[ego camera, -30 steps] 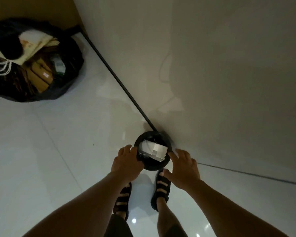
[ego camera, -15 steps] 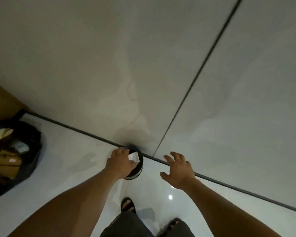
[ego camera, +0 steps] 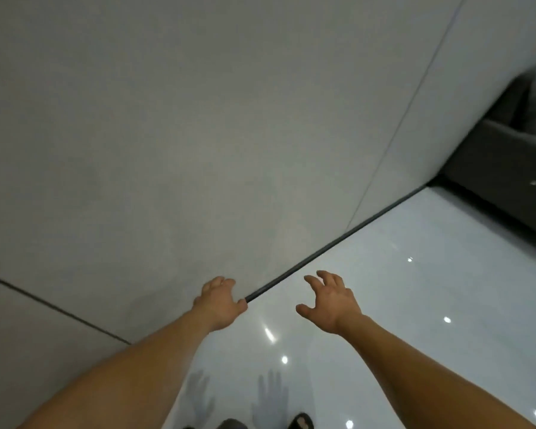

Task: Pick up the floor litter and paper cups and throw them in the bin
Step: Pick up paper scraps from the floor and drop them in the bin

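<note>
Head view shows no litter, no paper cups and no bin at this moment, so I cannot say in which direction any of them lies from the hands, nor which hand is nearer to them. Both arms are stretched forward over the glossy white floor [ego camera: 399,289], close to the place where it meets the grey wall [ego camera: 198,134] along a dark strip [ego camera: 322,253]. The left hand [ego camera: 220,303] is seen from the back with its fingers bent downward; the palm is hidden, so I cannot tell if something is inside it. The right hand [ego camera: 330,301] is spread, its fingers apart and only a little bent, and it holds nothing. The two hands are at about the same height and near each other, the left one just at the end of the dark strip. In my judgement the person must first find the next piece of litter or the bin before any reaching is possible. A grey sofa [ego camera: 505,168] stands at the far right, and a dark sandal [ego camera: 300,422] shows at the bottom edge. No brand, label or writing can be read anywhere.
</note>
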Available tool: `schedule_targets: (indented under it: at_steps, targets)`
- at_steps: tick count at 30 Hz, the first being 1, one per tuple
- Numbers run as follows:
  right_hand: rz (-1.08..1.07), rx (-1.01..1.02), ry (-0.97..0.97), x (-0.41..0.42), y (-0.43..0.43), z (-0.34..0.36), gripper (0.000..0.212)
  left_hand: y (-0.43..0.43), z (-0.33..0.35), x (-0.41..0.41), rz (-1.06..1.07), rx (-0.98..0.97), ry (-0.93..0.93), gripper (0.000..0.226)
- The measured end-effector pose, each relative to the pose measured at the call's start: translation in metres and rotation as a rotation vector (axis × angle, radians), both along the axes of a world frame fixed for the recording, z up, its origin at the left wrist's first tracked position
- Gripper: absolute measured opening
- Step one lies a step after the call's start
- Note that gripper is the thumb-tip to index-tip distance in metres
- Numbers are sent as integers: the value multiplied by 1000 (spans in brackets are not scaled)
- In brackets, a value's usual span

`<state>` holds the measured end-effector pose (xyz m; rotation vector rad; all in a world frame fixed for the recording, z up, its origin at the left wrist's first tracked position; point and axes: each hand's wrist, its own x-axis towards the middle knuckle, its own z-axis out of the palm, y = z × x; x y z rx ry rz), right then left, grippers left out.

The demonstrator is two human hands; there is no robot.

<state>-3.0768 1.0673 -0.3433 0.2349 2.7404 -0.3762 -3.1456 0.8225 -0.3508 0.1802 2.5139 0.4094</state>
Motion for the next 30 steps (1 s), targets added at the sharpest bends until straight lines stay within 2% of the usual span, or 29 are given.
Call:
schedule_targets:
  at_steps: [5, 11, 16, 22, 26, 30]
  targets:
    - [-292, -20, 32, 52, 120, 17, 79, 151, 29, -9, -253, 43, 62, 72]
    - [-557, -59, 81, 97, 221, 19, 80, 306, 51, -17, -529, 45, 135, 68]
    - [-729, -46, 65, 116, 311, 12, 81, 434, 42, -16, -725, 55, 95, 69]
    - [-900, -49, 19, 118, 426, 7, 79, 583, 35, -29, -857, 135, 28, 68]
    - [-1041, -63, 29, 138, 492, 5, 80, 680, 34, -28, -966, 100, 22, 68]
    - [-1201, -58, 21, 186, 563, -4, 80, 782, 29, 5, -1099, 64, 5, 69]
